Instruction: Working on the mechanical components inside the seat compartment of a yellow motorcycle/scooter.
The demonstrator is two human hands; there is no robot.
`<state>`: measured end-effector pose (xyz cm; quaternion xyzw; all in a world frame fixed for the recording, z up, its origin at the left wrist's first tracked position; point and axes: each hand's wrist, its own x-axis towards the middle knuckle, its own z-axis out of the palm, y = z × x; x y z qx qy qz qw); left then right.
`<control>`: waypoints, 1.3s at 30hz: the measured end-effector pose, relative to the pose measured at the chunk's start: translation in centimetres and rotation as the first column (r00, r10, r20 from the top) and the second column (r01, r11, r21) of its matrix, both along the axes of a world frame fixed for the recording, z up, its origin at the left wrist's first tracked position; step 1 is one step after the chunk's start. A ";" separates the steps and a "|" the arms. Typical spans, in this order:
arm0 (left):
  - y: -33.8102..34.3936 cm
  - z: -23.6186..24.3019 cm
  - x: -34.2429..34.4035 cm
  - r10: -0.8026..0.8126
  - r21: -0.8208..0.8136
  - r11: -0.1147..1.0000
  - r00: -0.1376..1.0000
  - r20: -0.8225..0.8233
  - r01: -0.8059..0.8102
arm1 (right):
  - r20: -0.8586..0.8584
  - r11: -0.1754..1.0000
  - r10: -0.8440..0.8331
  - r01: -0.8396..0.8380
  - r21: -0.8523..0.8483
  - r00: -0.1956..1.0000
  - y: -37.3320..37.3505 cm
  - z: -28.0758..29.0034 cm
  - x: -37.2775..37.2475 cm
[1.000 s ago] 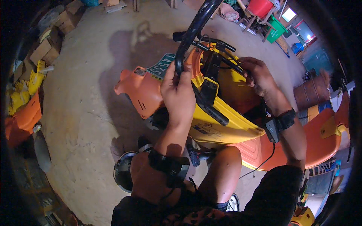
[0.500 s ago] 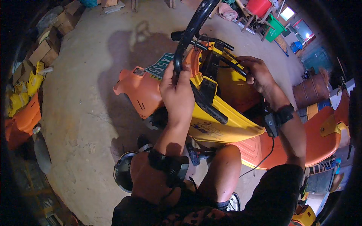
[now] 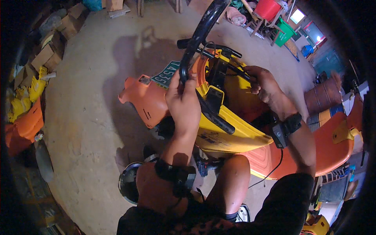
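My left hand (image 3: 184, 107) is closed round a bent black metal tube (image 3: 192, 51), near its curve. The tube rises past the top edge and also slopes down to a capped end over the yellow panel. On the far side, my right hand (image 3: 267, 86) has its fingers curled at the end of a black bar (image 3: 236, 70); the fingers partly hide that end. Both bars lie over an orange-and-yellow vehicle body (image 3: 231, 131) with its inside exposed. A plate (image 3: 166, 74) is fixed by its orange front cover (image 3: 147, 98).
A dark round pan (image 3: 128, 182) and a dark power tool (image 3: 201, 166) lie by my legs. Cardboard boxes (image 3: 49, 55) and yellow and orange panels (image 3: 25, 127) line the left. Behind on the right stand a green bin (image 3: 285, 33) and a rusty drum (image 3: 324, 94).
My right hand has shifted slightly down and left along with the black bar. My left hand keeps its hold on the tube, almost still.
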<state>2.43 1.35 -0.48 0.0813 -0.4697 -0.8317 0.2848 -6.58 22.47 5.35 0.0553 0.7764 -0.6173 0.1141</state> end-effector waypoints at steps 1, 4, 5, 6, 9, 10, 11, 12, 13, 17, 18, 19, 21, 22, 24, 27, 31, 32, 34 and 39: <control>0.1 -0.1 0.0 0.002 -0.009 1.000 1.000 0.001 -0.002 | -0.003 0.999 0.018 -0.018 0.031 1.000 0.0 0.2 0.0; 0.1 -0.1 0.1 0.003 -0.043 0.999 0.999 0.043 -0.001 | 0.013 0.999 0.040 -0.040 0.027 0.999 1.8 0.2 -1.4; 0.1 0.0 0.1 0.004 -0.026 1.000 1.000 0.022 -0.003 | 0.022 0.999 0.046 -0.046 0.007 0.999 2.7 0.2 -2.1; 0.3 -0.1 -0.1 0.004 -0.009 1.000 1.000 0.005 -0.004 | 0.007 0.998 0.043 -0.043 0.054 0.999 3.0 0.3 -2.5; 0.3 -0.4 -0.2 -0.008 -0.015 1.000 1.000 0.014 0.008 | -0.045 0.990 0.026 -0.020 0.140 0.999 3.4 0.5 -3.7; 0.1 -0.4 -0.1 -0.011 -0.029 1.000 1.000 0.027 0.011 | -0.065 0.991 0.013 -0.004 0.134 0.998 3.3 0.6 -4.1; 0.0 -0.3 -0.1 -0.003 -0.031 1.000 1.000 0.023 0.004 | -0.084 0.992 -0.001 0.011 0.127 0.996 3.2 0.7 -4.6; -0.1 -0.2 -0.1 0.003 -0.030 1.000 1.000 0.021 -0.003 | -0.111 0.987 -0.005 0.023 0.157 0.994 3.2 0.7 -5.3; -0.1 -0.2 -0.1 0.007 -0.028 1.000 1.000 0.019 -0.006 | -0.136 0.982 -0.011 0.037 0.187 0.991 3.6 0.2 -6.2; 0.4 -0.1 -0.2 -0.021 -0.007 1.000 0.999 0.037 0.021 | -0.288 0.915 -0.003 0.119 0.387 0.958 5.5 -1.8 -11.4; 0.3 -0.1 -0.1 -0.014 -0.008 1.000 0.999 0.028 0.015 | -0.309 0.907 0.002 0.128 0.401 0.951 4.9 -2.0 -12.4; 0.1 -0.2 0.0 -0.008 -0.010 1.000 1.000 0.020 0.008 | -0.306 0.920 -0.008 0.127 0.371 0.952 4.2 -2.3 -13.4; -1.1 -0.7 0.0 0.035 -0.045 0.998 0.999 0.011 -0.034 | -0.278 0.943 -0.072 0.156 0.294 0.958 0.8 -3.6 -14.2; -0.4 -0.5 -0.1 0.019 -0.030 0.999 1.000 -0.015 -0.020 | -0.378 0.880 0.062 0.128 0.457 0.924 3.1 -3.9 -16.4; 1.6 0.4 -0.3 -0.049 0.045 0.998 0.999 0.000 0.049 | -0.447 0.721 0.208 0.172 0.671 0.870 9.0 -2.9 -20.2; -0.7 -0.4 -0.1 0.011 0.000 1.000 0.999 0.052 -0.011 | -0.317 0.812 -0.020 0.200 0.549 0.948 -1.2 -1.8 -16.4; 0.3 -0.2 -0.3 -0.008 0.021 1.000 1.000 0.013 0.008 | -0.599 0.719 0.194 0.303 0.626 0.777 -0.4 0.4 -17.3; 0.5 -0.1 -0.2 -0.004 0.019 1.000 1.000 0.006 0.004 | -0.640 0.704 0.238 0.324 0.632 0.730 -0.5 1.0 -17.5; 0.2 -0.1 -0.1 0.019 0.001 1.000 1.000 0.004 -0.019 | -0.644 0.672 0.324 0.311 0.673 0.693 -2.6 2.5 -15.8; 0.0 0.1 0.0 -0.007 -0.010 1.000 0.998 0.059 0.007 | -0.612 0.585 0.496 0.284 0.759 0.616 -1.5 4.5 -12.0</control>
